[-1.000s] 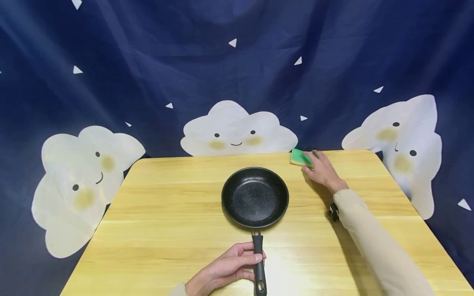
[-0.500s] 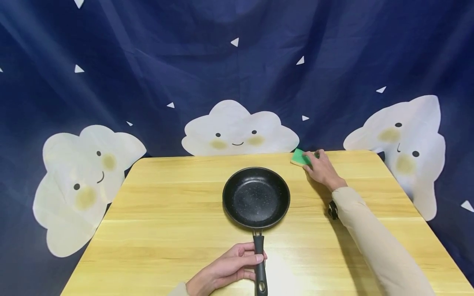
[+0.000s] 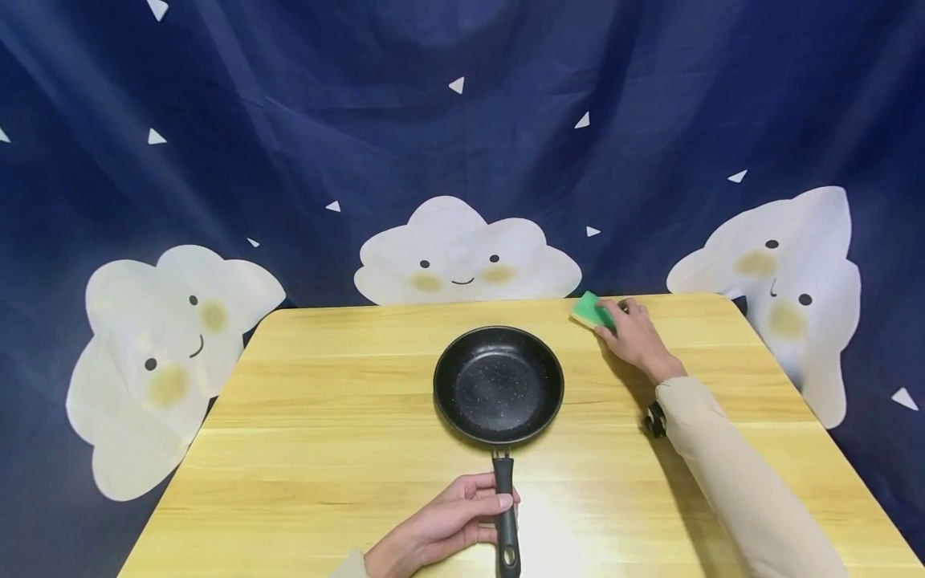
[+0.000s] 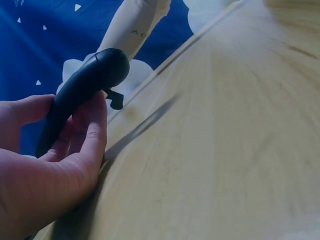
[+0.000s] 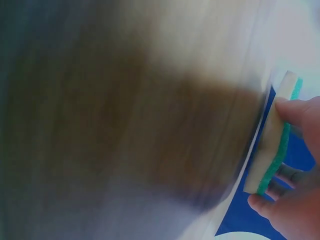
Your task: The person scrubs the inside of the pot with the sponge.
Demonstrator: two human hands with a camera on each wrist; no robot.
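A black frying pan (image 3: 499, 385) with a speckled inside stands in the middle of the wooden table in the head view. Its handle (image 3: 507, 530) points toward the person, and the left hand (image 3: 455, 522) grips it, thumb on top and fingers beneath. In the left wrist view the dark handle (image 4: 82, 85) lies between thumb and fingers. Toward the table's far edge, right of the pan, the right hand (image 3: 636, 337) pinches a green and pale yellow sponge (image 3: 591, 311). The right wrist view shows the sponge (image 5: 272, 142) bent slightly between thumb and fingers.
The wooden table (image 3: 325, 433) has a rounded far edge. Right behind it hangs a dark blue curtain (image 3: 448, 144) with smiling white clouds (image 3: 462, 277). A dark wrist device (image 3: 655, 419) sits under the right sleeve (image 3: 744, 482).
The right hand and the sponge have shifted slightly to the right, and the sponge has turned a little. The left hand and the pan stay in place.
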